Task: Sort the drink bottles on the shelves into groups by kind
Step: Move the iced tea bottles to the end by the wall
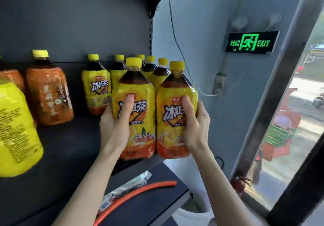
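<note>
Two large yellow-labelled iced tea bottles stand side by side at the front right edge of the dark shelf [70, 147]. My left hand [115, 126] grips the left bottle [138, 113], thumb across its label. My right hand [194, 126] grips the right bottle [171, 120] the same way. Behind them stand several more yellow iced tea bottles [97, 85] in a cluster. Further left stand two orange-labelled tea bottles [49, 94]. A big yellow bottle [15, 129], blurred, fills the near left edge.
A lower shelf [157, 199] carries an orange tube [140, 192] and a clear plastic bag [126, 189]. A grey wall with a lit green exit sign [250, 42] and a white cable [177, 38] is on the right, beside a glass door [298, 120].
</note>
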The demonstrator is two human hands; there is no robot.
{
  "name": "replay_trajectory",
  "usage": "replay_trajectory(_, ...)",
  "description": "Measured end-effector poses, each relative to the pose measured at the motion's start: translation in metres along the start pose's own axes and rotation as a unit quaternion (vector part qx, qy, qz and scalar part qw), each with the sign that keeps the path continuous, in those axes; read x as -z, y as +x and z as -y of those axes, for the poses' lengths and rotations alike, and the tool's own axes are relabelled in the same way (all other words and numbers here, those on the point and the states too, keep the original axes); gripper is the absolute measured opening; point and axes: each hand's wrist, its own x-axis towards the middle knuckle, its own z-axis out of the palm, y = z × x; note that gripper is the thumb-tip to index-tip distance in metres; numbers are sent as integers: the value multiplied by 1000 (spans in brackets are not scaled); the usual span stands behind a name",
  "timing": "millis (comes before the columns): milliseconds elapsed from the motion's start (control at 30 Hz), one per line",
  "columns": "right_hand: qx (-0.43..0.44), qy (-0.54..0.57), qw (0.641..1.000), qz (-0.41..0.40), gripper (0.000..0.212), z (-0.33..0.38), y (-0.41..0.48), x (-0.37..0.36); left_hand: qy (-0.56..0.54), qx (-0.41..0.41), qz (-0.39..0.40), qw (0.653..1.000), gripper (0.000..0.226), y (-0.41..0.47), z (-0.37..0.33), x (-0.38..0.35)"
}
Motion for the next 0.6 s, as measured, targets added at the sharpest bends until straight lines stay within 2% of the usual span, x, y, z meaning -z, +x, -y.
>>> replay_trajectory(133, -8, 35, 999, 32, 41, -26, 40, -5, 34, -11, -32, 999, 74, 23, 9, -25)
replay_trajectory(267, -17, 59, 995, 74, 59, -47, 67, -7, 56, -6, -52, 997, 51, 28, 14, -43)
replay_trajectory(400, -21, 113, 984, 138, 58, -59, 83, -5, 50, -14, -87, 995, 33, 20, 16, -56)
replay_trajectory(600, -11, 156, 964, 215, 50, -74, 94, -5, 74, -43, -134, 987, 53, 8, 24, -68)
